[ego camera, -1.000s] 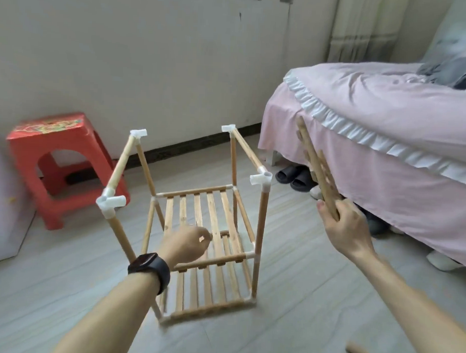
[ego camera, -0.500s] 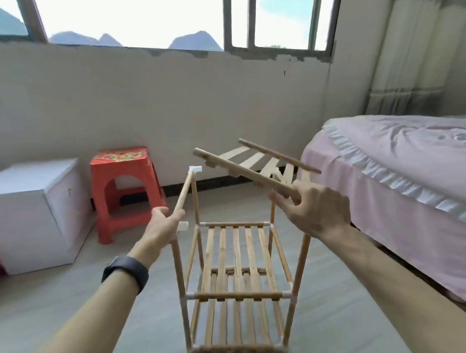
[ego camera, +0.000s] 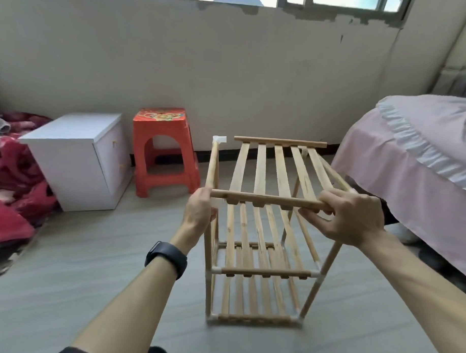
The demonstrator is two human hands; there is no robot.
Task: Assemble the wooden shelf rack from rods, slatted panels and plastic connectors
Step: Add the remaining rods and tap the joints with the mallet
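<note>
Slatted panels, three: top panel (ego camera: 269, 172), middle panel (ego camera: 263, 272) and bottom panel (ego camera: 253, 318), tiered from centre down to six o'clock.
Top rods, two: left top rod (ego camera: 212, 165), right top rod (ego camera: 335, 177).
White plastic connectors (ego camera: 219, 139): at least five showing.
Hands, two: left hand (ego camera: 199, 212), right hand (ego camera: 349, 217).
Black wristband (ego camera: 167, 256), one.
Red plastic stool (ego camera: 159, 131), one, ten o'clock.
White cabinet (ego camera: 69, 128), one, nine o'clock.
Bed (ego camera: 426, 130), one, three o'clock.

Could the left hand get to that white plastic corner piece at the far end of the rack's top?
Probably yes. The white connector sits exposed beside the slatted panel, with nothing between it and the left hand, which would first have to release the near corner of the rack.
</note>
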